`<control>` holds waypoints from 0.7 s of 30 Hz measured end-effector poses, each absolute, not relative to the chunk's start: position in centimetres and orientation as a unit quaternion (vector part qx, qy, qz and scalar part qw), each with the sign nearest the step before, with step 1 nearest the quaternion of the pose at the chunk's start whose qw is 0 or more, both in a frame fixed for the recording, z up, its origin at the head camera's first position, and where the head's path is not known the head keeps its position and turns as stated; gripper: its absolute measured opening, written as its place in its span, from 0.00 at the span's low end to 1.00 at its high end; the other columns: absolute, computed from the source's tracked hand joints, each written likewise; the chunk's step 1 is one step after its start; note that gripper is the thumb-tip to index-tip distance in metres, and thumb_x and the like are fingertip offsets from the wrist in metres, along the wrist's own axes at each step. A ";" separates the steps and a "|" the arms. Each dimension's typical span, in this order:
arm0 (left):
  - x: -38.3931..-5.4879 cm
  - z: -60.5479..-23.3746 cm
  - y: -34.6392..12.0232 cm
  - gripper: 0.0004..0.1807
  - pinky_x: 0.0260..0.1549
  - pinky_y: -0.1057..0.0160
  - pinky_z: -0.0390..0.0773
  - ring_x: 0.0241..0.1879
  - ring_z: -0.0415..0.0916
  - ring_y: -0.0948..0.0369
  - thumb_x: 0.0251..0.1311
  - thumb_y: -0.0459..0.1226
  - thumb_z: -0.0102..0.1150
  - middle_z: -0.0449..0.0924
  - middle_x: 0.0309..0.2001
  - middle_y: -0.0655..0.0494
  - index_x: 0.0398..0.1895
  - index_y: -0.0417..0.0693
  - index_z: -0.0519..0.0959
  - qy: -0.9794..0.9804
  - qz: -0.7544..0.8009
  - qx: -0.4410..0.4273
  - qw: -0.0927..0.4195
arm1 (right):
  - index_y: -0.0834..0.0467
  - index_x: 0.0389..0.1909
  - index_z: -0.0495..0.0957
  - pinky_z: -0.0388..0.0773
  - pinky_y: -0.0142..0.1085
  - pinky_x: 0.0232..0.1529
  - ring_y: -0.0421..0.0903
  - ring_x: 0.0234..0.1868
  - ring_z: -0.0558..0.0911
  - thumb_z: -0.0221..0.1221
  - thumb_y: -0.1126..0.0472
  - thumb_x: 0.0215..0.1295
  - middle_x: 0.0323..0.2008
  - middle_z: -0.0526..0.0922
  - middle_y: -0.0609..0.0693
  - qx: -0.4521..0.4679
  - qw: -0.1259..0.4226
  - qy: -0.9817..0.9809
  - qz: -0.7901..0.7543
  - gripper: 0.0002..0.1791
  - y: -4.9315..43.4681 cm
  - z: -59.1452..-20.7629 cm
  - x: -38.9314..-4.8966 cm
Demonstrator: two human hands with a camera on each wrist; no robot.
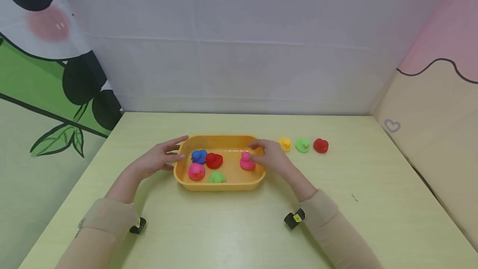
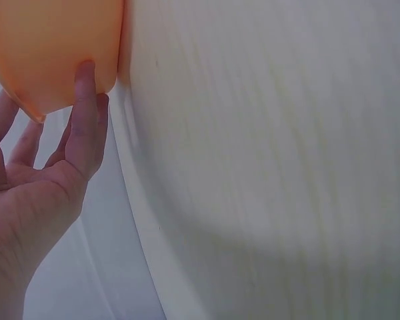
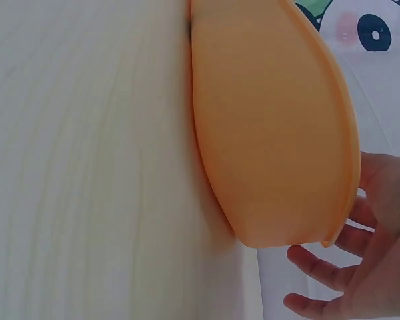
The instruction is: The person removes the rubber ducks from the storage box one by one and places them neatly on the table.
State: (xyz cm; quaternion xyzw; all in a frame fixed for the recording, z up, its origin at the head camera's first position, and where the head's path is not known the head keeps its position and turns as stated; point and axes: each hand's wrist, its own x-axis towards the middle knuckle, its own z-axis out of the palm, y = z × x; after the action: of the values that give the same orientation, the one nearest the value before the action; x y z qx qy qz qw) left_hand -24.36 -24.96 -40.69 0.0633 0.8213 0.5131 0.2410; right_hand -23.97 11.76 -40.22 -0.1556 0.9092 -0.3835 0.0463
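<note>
A yellow-orange plastic tray holds several small toy ducks at its left half: blue, red, pink and green. Another pink duck sits near its right end. My left hand touches the tray's left end with loosely spread fingers; in the left wrist view a fingertip lies against the outer wall. My right hand reaches over the right rim, thumb at the pink duck's side and index finger apart from it. The tray hides some fingers in the right wrist view.
Right of the tray, a yellow duck, a green duck and a red duck stand in a row on the pale wooden table. A white cloth wall rises behind the table, with printed panels at both sides.
</note>
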 end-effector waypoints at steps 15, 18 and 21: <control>-24.4 -40.7 -24.9 0.39 0.49 0.50 0.78 0.65 0.61 0.43 0.62 0.46 0.58 0.51 0.72 0.45 0.73 0.68 0.52 0.823 0.511 0.059 0.242 | 0.52 0.45 0.82 0.72 0.32 0.30 0.44 0.31 0.75 0.67 0.49 0.55 0.32 0.80 0.46 -0.135 0.041 0.957 -0.252 0.19 9.6 -40.6 -24.8; -24.4 -40.7 -24.9 0.39 0.49 0.50 0.78 0.65 0.61 0.43 0.62 0.46 0.58 0.51 0.72 0.45 0.73 0.67 0.51 0.822 0.512 0.059 0.242 | 0.52 0.43 0.81 0.72 0.32 0.29 0.44 0.30 0.75 0.66 0.47 0.54 0.29 0.80 0.46 -0.129 0.045 0.966 -0.218 0.18 9.3 -40.6 -24.8; -24.4 -40.6 -24.8 0.39 0.49 0.50 0.78 0.65 0.61 0.42 0.62 0.45 0.58 0.51 0.72 0.44 0.73 0.67 0.51 0.822 0.512 0.060 0.242 | 0.51 0.40 0.82 0.70 0.34 0.31 0.45 0.31 0.74 0.66 0.46 0.54 0.28 0.79 0.45 -0.124 0.045 0.970 -0.203 0.17 9.1 -40.7 -24.8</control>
State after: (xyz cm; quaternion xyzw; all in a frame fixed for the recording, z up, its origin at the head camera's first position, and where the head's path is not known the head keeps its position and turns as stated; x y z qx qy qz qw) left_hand -24.42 -24.82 -40.64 0.0598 0.8222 0.5118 0.2417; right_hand -24.80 9.12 -40.67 -0.1237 0.9702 -0.2034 0.0454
